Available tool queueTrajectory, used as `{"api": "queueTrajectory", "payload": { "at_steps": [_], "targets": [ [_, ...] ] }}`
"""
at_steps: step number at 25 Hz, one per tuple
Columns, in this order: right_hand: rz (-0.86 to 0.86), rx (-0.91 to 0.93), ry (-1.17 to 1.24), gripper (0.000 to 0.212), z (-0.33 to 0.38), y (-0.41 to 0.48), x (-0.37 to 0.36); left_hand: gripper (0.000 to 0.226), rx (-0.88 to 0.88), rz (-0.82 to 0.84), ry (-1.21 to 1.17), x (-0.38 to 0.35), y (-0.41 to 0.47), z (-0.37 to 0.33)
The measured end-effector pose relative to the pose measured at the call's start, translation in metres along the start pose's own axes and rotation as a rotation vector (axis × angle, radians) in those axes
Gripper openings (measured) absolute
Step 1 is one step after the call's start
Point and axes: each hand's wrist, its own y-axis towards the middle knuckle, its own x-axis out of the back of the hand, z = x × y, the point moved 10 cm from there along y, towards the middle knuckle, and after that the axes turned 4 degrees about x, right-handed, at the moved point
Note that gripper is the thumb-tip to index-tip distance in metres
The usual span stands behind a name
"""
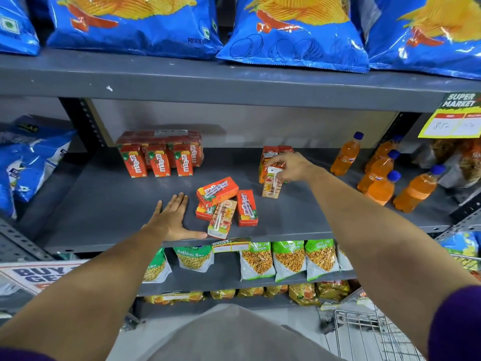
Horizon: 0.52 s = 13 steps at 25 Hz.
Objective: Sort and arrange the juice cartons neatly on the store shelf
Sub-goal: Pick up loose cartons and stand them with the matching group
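Observation:
On the grey middle shelf (109, 204), a neat row of red mango juice cartons (158, 160) stands at the back left. Several small cartons lie in a loose pile (226, 204) near the front edge, some red, one pale. My left hand (171, 217) rests flat and open on the shelf just left of that pile, thumb near the pale carton. My right hand (289, 166) grips the top of an upright pale carton (272, 185), which stands in front of two more upright cartons (269, 155).
Orange soda bottles (382, 175) stand at the right of the same shelf. Blue chip bags (291, 29) fill the shelf above and the left side. Snack pouches (289, 259) hang below. A wire cart (369, 334) is at lower right.

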Motion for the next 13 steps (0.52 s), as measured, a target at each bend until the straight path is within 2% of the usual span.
{"api": "queueTrajectory", "payload": {
  "at_steps": [4, 9, 11, 13],
  "targets": [
    [-0.062, -0.13, -0.084, 0.048, -0.006, 0.004, 0.005, 0.144, 0.003, 0.011, 0.002, 0.001, -0.001, -0.001],
    [-0.259, -0.431, 0.34, 0.059, -0.021, -0.008, 0.005, 0.141, 0.015, 0.036, 0.006, 0.002, -0.001, -0.001],
    [-0.371, -0.494, 0.435, 0.056, -0.026, -0.016, 0.006, 0.14, 0.017, 0.043, 0.012, 0.001, -0.001, -0.001],
    [-0.412, -0.549, 0.478, 0.056, -0.03, -0.023, 0.003, 0.14, 0.017, 0.041, 0.014, 0.002, -0.001, -0.002]
  ]
}}
